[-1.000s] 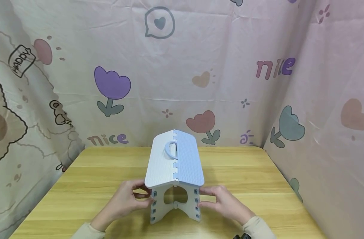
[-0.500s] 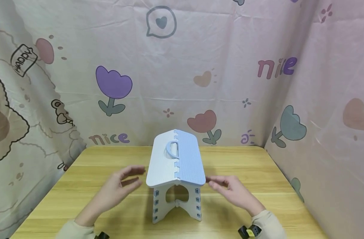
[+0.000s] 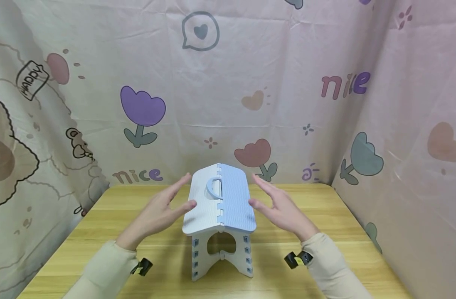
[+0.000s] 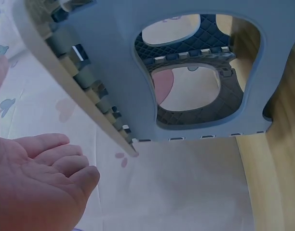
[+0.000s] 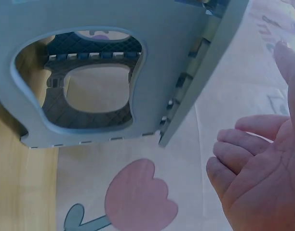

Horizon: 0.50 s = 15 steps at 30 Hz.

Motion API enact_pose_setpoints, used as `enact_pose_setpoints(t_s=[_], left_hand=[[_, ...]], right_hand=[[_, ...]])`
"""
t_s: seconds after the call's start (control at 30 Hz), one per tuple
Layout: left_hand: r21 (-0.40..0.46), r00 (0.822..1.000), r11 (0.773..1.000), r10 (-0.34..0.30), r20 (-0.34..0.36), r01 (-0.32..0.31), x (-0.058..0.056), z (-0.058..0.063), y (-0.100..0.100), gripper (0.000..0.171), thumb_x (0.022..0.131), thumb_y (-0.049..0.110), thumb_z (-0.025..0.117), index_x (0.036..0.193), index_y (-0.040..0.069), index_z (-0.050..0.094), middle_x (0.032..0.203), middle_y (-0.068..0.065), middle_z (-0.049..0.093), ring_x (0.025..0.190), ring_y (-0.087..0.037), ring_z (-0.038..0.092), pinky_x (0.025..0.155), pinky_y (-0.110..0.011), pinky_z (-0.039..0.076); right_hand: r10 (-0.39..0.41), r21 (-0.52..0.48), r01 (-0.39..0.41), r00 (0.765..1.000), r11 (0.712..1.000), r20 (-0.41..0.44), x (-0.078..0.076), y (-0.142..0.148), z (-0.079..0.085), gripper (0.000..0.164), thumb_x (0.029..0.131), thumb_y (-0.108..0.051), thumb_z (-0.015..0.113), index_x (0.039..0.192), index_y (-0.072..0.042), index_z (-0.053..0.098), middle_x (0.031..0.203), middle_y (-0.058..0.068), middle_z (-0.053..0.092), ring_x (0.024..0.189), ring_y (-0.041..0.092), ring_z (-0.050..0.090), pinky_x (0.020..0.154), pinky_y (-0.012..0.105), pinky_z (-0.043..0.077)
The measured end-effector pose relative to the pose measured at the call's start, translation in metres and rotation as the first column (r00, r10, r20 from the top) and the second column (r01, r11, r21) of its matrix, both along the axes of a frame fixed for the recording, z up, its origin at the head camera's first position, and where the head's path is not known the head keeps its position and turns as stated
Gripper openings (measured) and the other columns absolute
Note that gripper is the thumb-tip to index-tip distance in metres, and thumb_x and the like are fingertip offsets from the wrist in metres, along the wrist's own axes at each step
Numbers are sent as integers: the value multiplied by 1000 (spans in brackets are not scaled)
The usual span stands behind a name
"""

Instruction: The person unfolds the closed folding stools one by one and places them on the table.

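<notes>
A folding step stool (image 3: 236, 199) stands partly folded on the table, its white and light-blue top bent up into a ridge like a roof. A curved carry handle (image 3: 210, 189) lies at the ridge. My left hand (image 3: 156, 214) is held up on the stool's left, fingers extended and thumb apart. On the other side my right hand (image 3: 285, 211) mirrors it. Both wrist views show the palms facing the stool, holding nothing, with space beside the stool's side panels (image 4: 123, 62). The stool's underside and hinged end panels show through the side cut-outs.
The stool stands on a wood-grain table (image 3: 302, 241). Behind and at both sides hangs a printed cloth (image 3: 213, 91) with flowers, hearts and words. A small black device is strapped to each wrist, the right one (image 3: 299, 259) over a cream sleeve.
Both hands have let go of the stool's side panels, moved outward, then risen to the level of its top. The stool stays in place with its top still peaked.
</notes>
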<state>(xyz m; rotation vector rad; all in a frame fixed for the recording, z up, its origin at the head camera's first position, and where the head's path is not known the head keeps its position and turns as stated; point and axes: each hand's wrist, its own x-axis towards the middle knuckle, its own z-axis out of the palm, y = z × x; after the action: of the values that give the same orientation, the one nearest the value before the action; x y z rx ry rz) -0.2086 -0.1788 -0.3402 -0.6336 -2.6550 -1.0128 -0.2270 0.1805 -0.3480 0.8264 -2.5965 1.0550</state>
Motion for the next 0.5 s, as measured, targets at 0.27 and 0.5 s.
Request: enact_pose_setpoints(t_s=[0.27,0.5], left_hand=[[-52,999,998,-18,28,20,-14,0,13,95,98,54,72,170,11,28,178,-7,23,164,-38,28,129,-67,27],[-71,998,996,-56,39,59,-18,-8,20,100,94,56,75,169,8,31,177,-12,25,163,-37,30,130,-62,31]], right_hand=[[60,99,-63,998,993,25,-10,-27,12,93,103,-62,62,172,-14,21,179,0,13,167,29,19,134,59,23],[96,161,-105,993,981,62,-16,-36,6,95,103,-56,65,171,-9,19,180,8,11,166,30,19,135,52,24]])
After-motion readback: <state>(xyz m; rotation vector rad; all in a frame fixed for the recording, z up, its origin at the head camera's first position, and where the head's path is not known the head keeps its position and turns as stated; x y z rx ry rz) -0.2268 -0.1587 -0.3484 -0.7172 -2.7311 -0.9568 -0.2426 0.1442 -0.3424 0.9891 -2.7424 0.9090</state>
